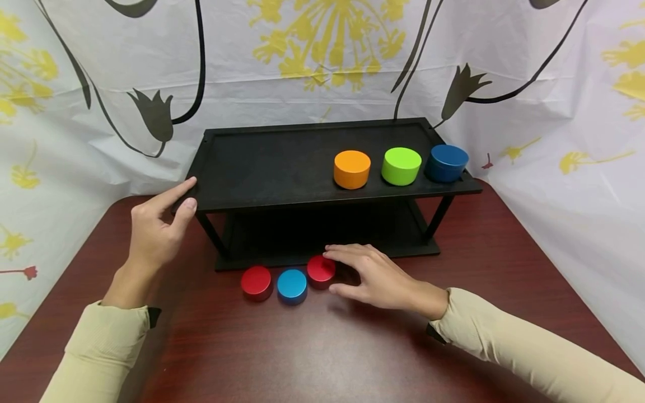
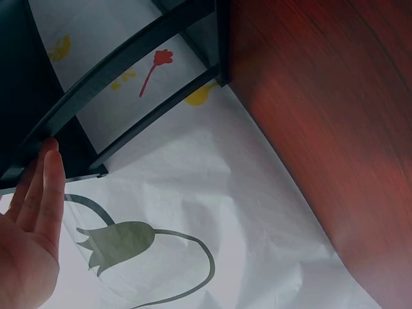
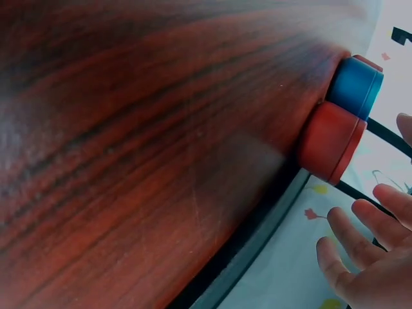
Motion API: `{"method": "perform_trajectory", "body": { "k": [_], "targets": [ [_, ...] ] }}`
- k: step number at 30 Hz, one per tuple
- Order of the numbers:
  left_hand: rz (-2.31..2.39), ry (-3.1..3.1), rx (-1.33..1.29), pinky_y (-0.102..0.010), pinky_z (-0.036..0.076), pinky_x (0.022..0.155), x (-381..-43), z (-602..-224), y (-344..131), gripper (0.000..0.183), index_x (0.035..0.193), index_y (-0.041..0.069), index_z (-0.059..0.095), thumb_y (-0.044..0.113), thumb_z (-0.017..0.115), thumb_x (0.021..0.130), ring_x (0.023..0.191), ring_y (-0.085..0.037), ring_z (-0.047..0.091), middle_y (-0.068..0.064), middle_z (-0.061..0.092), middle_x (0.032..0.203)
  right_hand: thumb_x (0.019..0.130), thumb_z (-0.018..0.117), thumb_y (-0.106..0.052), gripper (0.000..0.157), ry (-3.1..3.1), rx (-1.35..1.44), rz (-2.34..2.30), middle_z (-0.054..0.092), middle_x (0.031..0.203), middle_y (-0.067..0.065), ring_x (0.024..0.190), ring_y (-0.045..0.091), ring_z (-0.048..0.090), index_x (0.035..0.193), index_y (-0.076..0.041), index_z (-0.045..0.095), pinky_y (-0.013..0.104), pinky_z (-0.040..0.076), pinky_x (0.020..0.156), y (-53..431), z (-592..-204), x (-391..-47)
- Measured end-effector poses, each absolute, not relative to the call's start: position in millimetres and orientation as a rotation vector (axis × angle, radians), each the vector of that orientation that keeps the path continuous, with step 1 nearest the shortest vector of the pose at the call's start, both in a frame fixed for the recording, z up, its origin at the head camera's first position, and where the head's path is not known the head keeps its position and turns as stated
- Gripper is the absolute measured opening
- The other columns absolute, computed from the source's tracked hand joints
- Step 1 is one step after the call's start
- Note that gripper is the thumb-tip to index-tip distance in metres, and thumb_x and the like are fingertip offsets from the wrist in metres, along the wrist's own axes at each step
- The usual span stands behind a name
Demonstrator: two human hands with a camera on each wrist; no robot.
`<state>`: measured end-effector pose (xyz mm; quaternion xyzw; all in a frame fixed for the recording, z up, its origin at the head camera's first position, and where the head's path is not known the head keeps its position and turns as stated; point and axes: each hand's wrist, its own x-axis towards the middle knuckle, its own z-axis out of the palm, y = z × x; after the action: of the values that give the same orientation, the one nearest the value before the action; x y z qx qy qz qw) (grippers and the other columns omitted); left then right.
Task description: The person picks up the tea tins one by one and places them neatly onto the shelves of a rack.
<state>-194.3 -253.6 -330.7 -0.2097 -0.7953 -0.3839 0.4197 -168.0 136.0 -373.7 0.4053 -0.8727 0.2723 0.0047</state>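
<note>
My left hand (image 1: 156, 232) holds the front left corner of a black two-tier shelf (image 1: 267, 162), thumb and index finger at the top board's edge. In the left wrist view, other fingers (image 2: 51, 199) lie along the board's side. My right hand (image 1: 375, 277) hovers with spread fingers beside the right-hand red round tin (image 1: 321, 270), its fingertips just over the rim in the head view. The right wrist view shows a gap between those fingers (image 3: 354, 241) and the red tin (image 3: 328, 141). Left of it stand a light blue tin (image 1: 292, 285) and another red tin (image 1: 257, 281).
On the top board, toward the right, stand an orange tin (image 1: 351, 169), a green tin (image 1: 401, 166) and a dark blue tin (image 1: 447, 163). The shelf stands on a dark red wooden table (image 1: 242, 358). A white flower-patterned sheet (image 1: 302, 95) hangs behind and at both sides.
</note>
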Motion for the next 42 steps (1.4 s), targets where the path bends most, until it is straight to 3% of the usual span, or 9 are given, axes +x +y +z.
{"method": "perform_trajectory", "body": {
  "k": [8,18,23,29,37,42],
  "targets": [
    [-0.968,-1.997,-0.524,-0.014,0.036,0.062,-198,-334,-257,0.032,0.118,0.002,0.073,0.015,0.065,0.091,0.064,0.005,0.046,0.005,0.067,0.081,0.09,0.073,-0.04,0.057,-2.747,1.281,0.847,0.054,0.144,0.005,0.13,0.021,0.051,0.138,-0.012,0.06,0.05,0.043,0.102,133,-380,-173],
    [-0.968,-2.012,-0.546,-0.016,0.037,0.061,-199,-334,-260,0.033,0.124,0.013,0.072,0.022,0.065,0.093,0.063,0.003,0.047,0.009,0.067,0.081,0.089,0.073,-0.041,0.057,-2.777,1.255,0.828,0.053,0.145,0.006,0.129,0.024,0.052,0.138,-0.014,0.06,0.055,0.041,0.102,129,-384,-175],
    [-0.967,-2.008,-0.542,-0.016,0.036,0.061,-199,-334,-259,0.033,0.122,0.008,0.073,0.02,0.065,0.092,0.062,0.003,0.046,0.0,0.067,0.078,0.088,0.075,-0.04,0.058,-2.778,1.267,0.82,0.053,0.145,0.008,0.127,0.025,0.053,0.138,-0.014,0.06,0.053,0.043,0.101,126,-387,-176],
    [-0.976,-1.995,-0.536,-0.015,0.035,0.061,-194,-328,-252,0.032,0.118,0.0,0.073,0.015,0.064,0.091,0.063,0.005,0.044,0.005,0.066,0.079,0.088,0.075,-0.038,0.057,-2.813,1.26,0.842,0.054,0.144,0.008,0.128,0.023,0.053,0.138,-0.014,0.061,0.049,0.043,0.102,124,-387,-179],
    [-0.963,-2.001,-0.542,-0.015,0.036,0.061,-199,-335,-260,0.033,0.122,0.008,0.073,0.022,0.065,0.093,0.063,0.004,0.046,0.003,0.067,0.079,0.088,0.076,-0.036,0.056,-2.819,1.275,0.852,0.056,0.142,0.008,0.127,0.023,0.054,0.137,-0.013,0.061,0.047,0.044,0.102,121,-387,-180],
    [-0.966,-1.998,-0.533,-0.015,0.036,0.062,-199,-335,-260,0.032,0.12,0.004,0.073,0.018,0.065,0.092,0.064,0.005,0.047,0.005,0.066,0.079,0.088,0.076,-0.034,0.053,-2.814,1.278,0.832,0.058,0.138,0.007,0.124,0.022,0.056,0.135,-0.013,0.063,0.045,0.046,0.1,119,-389,-181]
  ]
}}
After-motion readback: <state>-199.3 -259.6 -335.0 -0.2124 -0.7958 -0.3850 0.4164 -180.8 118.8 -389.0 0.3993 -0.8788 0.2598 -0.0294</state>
